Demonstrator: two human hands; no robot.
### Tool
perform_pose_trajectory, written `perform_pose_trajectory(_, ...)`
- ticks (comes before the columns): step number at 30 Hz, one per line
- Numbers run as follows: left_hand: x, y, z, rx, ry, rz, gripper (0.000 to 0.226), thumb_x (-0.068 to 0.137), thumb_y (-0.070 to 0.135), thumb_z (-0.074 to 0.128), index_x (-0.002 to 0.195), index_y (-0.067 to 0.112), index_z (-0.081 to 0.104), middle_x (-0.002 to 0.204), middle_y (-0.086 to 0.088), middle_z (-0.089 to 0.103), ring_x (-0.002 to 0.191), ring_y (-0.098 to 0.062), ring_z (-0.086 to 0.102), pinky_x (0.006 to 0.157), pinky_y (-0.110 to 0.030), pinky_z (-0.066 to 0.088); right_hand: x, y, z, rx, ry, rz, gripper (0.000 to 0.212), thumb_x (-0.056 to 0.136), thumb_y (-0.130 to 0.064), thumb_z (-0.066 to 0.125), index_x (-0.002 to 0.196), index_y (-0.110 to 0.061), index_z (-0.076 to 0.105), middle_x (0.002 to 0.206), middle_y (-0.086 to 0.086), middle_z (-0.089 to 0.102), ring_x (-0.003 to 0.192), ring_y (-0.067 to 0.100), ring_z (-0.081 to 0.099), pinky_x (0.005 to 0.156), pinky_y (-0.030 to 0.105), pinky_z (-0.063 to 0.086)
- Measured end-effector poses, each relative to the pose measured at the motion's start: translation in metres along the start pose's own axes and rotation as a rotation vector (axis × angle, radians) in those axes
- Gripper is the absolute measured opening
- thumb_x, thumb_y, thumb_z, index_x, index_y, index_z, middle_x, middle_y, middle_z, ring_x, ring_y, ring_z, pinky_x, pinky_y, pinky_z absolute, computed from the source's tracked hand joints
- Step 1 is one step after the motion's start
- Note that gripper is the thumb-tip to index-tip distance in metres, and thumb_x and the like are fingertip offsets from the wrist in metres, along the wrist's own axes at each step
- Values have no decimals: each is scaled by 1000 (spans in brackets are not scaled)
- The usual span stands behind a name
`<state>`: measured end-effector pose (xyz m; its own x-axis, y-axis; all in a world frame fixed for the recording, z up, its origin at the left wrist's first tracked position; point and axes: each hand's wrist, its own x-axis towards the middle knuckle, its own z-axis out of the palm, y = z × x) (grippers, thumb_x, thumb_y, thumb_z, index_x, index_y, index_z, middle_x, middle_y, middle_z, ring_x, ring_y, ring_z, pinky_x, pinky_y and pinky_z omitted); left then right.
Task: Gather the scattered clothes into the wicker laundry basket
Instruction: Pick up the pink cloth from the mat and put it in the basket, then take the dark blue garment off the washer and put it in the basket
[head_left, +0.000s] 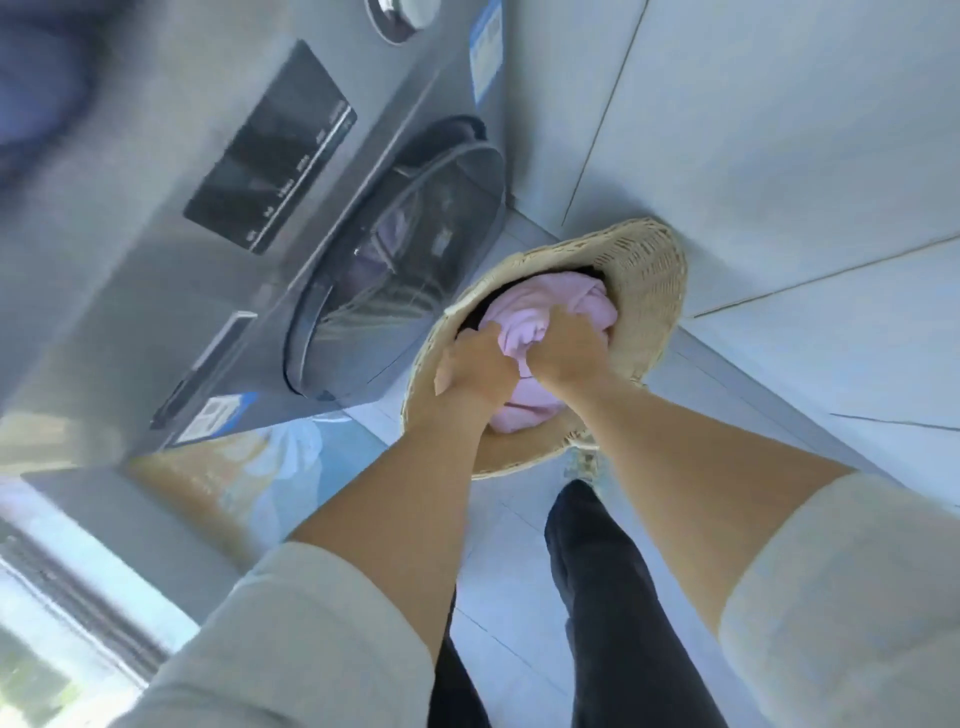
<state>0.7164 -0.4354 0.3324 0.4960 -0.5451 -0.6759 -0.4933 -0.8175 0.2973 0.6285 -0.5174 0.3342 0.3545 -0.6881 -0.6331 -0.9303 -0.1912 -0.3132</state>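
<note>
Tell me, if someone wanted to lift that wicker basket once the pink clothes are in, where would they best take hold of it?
Probably by the rim of the wicker basket, coming from above with a hand on each opposite side. It is round, wide-mouthed and stands open on the floor, and no handles show clearly. Both the left hand and the right hand are busy gripping the pink clothes inside.

Woven wicker basket, pale straw, coarse and matt. Soft pink cloth inside, matt and creased. Grey washer with a smooth, faintly sheened shell; glossy black panel; clear glossy door. Pale floor tiles, smooth with a slight shine. Light knit sleeves, matt. Dark matt trousers.
</note>
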Motion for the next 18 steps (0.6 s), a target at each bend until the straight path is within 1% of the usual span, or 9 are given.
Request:
perform_pose_trajectory(2, -41, 2, -36, -49, 59, 25, 25, 86, 25, 47, 107, 23, 59, 103, -2, 64, 86, -25, 58, 65, -30, 38, -40, -29, -28, -40, 49, -60, 29, 88, -21, 51, 114, -10, 56, 100, 8, 61, 103, 31, 62, 73, 34, 46)
perform_pose_trajectory(5, -91, -7, -78, -71, 92, 110, 20, 89, 21, 48, 108, 22, 56, 110, -4, 63, 94, -28, 58, 65, -29, 35, -100, -67, -60, -115, 141, -94, 14, 95, -18, 49, 105, -13, 58, 83, 1, 54, 101, 29, 62, 61, 27, 29)
perform_pose_trajectory(6, -109, -17, -96, -74, 112, 129, 21, 91, 21, 47, 109, 20, 56, 111, -6, 63, 97, -29, 58, 66, -30, 36, -126, -83, -68, -134, 174, -115, 16, 97, -20, 49, 109, -13, 57, 86, 1, 52, 104, 29, 61, 63, 26, 29)
perform_pose_trajectory(9, -156, -48, -148, -142, 199, 156, 29, 92, 22, 48, 119, 16, 58, 118, -9, 62, 109, -33, 58, 77, -32, 42, -188, -128, -79, -116, 212, -128, 25, 100, -22, 47, 121, -10, 55, 110, 9, 61, 113, 31, 58, 72, 28, 30)
perform_pose_trajectory(10, -171, -59, -164, -164, 228, 166, 32, 91, 19, 49, 121, 16, 59, 120, -9, 63, 112, -33, 58, 80, -31, 42, -201, -141, -80, -63, 218, -133, 22, 100, -21, 48, 117, -10, 55, 109, 9, 61, 111, 32, 57, 73, 29, 29)
perform_pose_trajectory(12, -198, -83, -201, -171, 281, 198, 31, 90, 17, 50, 119, 13, 62, 119, -8, 65, 111, -32, 59, 78, -28, 39, -224, -175, -79, 7, 244, -174, 9, 95, -17, 50, 97, -9, 51, 91, 5, 56, 98, 34, 57, 71, 29, 30)
perform_pose_trajectory(14, -217, -108, -237, -156, 328, 197, 26, 91, 17, 49, 111, 10, 63, 115, -9, 66, 108, -33, 59, 78, -29, 41, -245, -215, -80, 54, 267, -203, 15, 91, -14, 51, 80, -11, 41, 76, 1, 46, 84, 29, 51, 69, 31, 33)
perform_pose_trajectory(16, -228, -133, -271, -111, 361, 183, 18, 91, 16, 47, 101, 9, 60, 112, -10, 65, 108, -35, 60, 77, -31, 42, -265, -253, -83, 80, 271, -254, 20, 91, -15, 50, 75, -14, 37, 72, 0, 43, 81, 29, 48, 68, 32, 33)
perform_pose_trajectory(18, -234, -155, -303, -66, 385, 177, 10, 91, 15, 46, 94, 11, 54, 110, -12, 64, 106, -36, 60, 75, -31, 38, -279, -290, -87, 73, 285, -315, 14, 92, -14, 50, 83, -11, 41, 82, 8, 53, 89, 33, 54, 70, 32, 34)
